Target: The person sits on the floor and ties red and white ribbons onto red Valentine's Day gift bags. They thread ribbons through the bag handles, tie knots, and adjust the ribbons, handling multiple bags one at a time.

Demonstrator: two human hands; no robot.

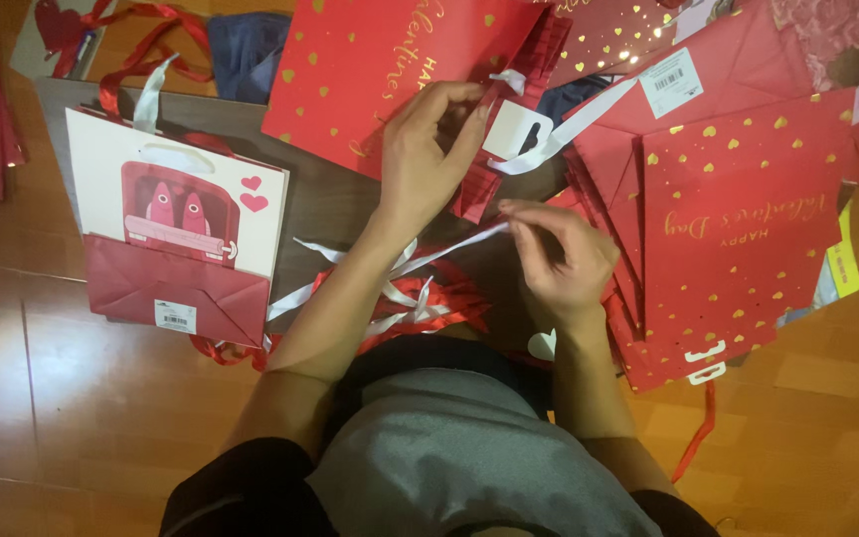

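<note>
Wooden flooring (72,398) is strewn with red gift bags. A folded red bag (509,119) is pinned at its top by the left hand (425,149); its white ribbon (449,251), running lengthwise leftward, is pinched between the closed fingers of the nearer right hand (559,254).

From my remote view I see the person wears a grey top with dark, almost black sleeves — pushed up near the elbows. Both forearms are bare; left hand (428,149) and right hand (564,257) carry no rings.
</note>
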